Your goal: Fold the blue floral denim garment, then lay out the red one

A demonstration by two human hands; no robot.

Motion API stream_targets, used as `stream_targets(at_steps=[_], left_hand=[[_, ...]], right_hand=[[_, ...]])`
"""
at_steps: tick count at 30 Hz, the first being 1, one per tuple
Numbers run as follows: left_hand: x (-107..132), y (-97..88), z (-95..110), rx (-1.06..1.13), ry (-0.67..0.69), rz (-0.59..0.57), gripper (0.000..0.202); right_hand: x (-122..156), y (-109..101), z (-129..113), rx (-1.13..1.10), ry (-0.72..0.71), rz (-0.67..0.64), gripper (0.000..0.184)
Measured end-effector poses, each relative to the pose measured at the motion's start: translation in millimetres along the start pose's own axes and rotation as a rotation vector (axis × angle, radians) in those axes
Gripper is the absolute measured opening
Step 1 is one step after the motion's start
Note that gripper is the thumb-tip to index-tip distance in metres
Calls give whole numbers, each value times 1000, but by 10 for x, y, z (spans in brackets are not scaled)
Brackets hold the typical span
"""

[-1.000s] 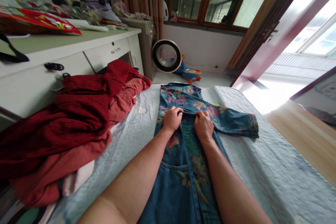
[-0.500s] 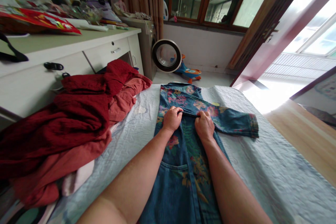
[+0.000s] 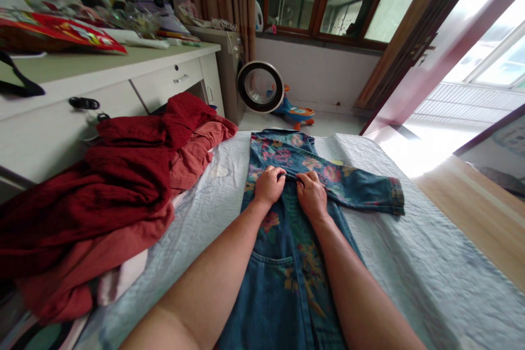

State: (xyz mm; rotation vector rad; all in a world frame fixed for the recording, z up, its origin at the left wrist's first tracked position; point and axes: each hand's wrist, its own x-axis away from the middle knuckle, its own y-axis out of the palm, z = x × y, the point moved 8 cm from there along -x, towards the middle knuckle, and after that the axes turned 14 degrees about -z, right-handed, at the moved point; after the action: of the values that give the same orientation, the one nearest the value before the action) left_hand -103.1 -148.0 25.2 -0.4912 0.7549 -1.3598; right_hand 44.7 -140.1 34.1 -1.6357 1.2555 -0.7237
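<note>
Toward the bed's [image 3: 410,262] far edge, my left hand [image 3: 269,186] and right hand [image 3: 313,196] seemingly steady the denim jacket [image 3: 270,284], fingers pinching it.

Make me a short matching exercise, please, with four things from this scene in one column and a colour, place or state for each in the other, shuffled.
Column 1
1. Left hand
2. Denim garment
3. Red clothes
4. Round door

Column 2
A. Black-ringed, beyond the quilted cover
B. Blue with a flower pattern
C. Heaped at the picture's left
D. Gripping fabric

Pairs: 1-D, 2-B, 3-C, 4-A
</note>
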Motion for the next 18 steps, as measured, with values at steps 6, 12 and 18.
stream_targets(at_steps=[6,12,18], left_hand=[[4,-12,7,9,3,11,14],[6,-21,5,19,-4,18,14],[7,-26,9,27,-16,16,13]], right_hand=[[4,-46,89,3,60,31,27],[22,-104,163,-10,107,66,30],[23,-121,236,8,166,68,34]])
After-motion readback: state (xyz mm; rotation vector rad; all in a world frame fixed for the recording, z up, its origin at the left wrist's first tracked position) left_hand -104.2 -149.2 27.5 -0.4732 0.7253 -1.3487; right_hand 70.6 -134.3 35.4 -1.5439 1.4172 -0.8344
